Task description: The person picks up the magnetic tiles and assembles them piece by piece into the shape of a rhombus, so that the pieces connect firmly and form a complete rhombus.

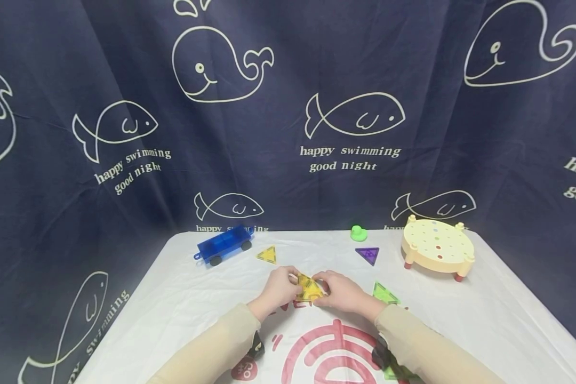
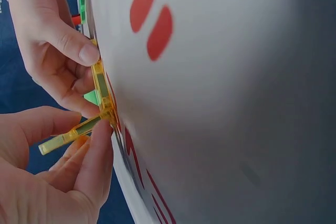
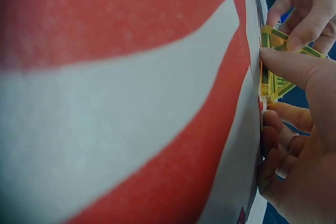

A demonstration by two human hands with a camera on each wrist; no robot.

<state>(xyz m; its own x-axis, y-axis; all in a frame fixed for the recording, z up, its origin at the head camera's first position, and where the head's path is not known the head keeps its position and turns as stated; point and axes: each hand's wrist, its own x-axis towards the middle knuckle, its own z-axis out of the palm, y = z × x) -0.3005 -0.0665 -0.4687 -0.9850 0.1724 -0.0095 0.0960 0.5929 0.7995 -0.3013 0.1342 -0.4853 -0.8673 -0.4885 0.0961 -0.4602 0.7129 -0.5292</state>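
My left hand (image 1: 279, 287) pinches a translucent yellow magnetic tile (image 2: 60, 141) between thumb and fingers, its outer end tilted up off the table. My right hand (image 1: 344, 291) grips a second yellow magnetic tile (image 2: 102, 83), which stands close along the tabletop, the thumb on its edge. Both tiles meet at one edge and form an angle in the left wrist view. From the right wrist, triangular frames of the yellow tiles (image 3: 269, 85) show between the two hands. The fingers partly cover both tiles in the head view.
Behind the hands lie a yellow triangle tile (image 1: 268, 255), a purple triangle tile (image 1: 368, 255) and a green duck (image 1: 358, 233). A blue wheeled base (image 1: 224, 245) stands back left, a cream pegged stool (image 1: 437, 245) back right. A green tile (image 1: 385, 293) lies beside the right wrist.
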